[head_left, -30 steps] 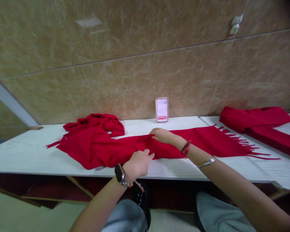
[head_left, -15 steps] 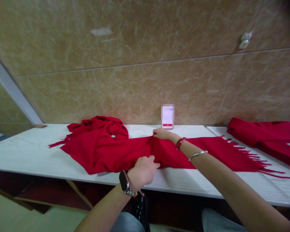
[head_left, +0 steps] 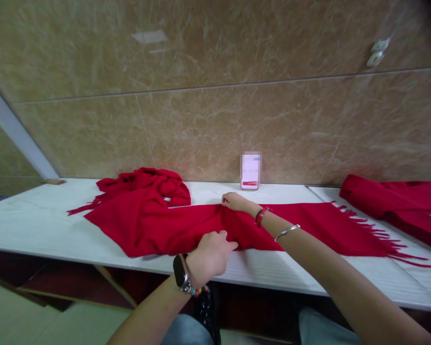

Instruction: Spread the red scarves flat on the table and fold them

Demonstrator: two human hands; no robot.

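Note:
A red scarf (head_left: 301, 225) with a fringed right end lies stretched along a white tabletop (head_left: 50, 230), its left part bunched into a loose heap. My right hand (head_left: 235, 201) reaches across it and pinches the far edge with curled fingers. At the near edge, my left hand (head_left: 210, 254) is closed on the cloth, its thumb side towards the right; some of its fingertips are hidden. Between the two hands the fabric shows a shallow crease. A small white label (head_left: 167, 199) peeks out by the heap.
A phone (head_left: 250, 175) with a lit screen leans against the tiled wall (head_left: 197, 124) behind the scarf. Another folded red scarf (head_left: 391, 196) lies at the right, near a seam in the tabletop. Open shelving (head_left: 68, 282) is below the front edge.
My right hand has slid slightly left along the scarf's far edge. My left hand stays almost in place on the near edge. The view has shifted a little.

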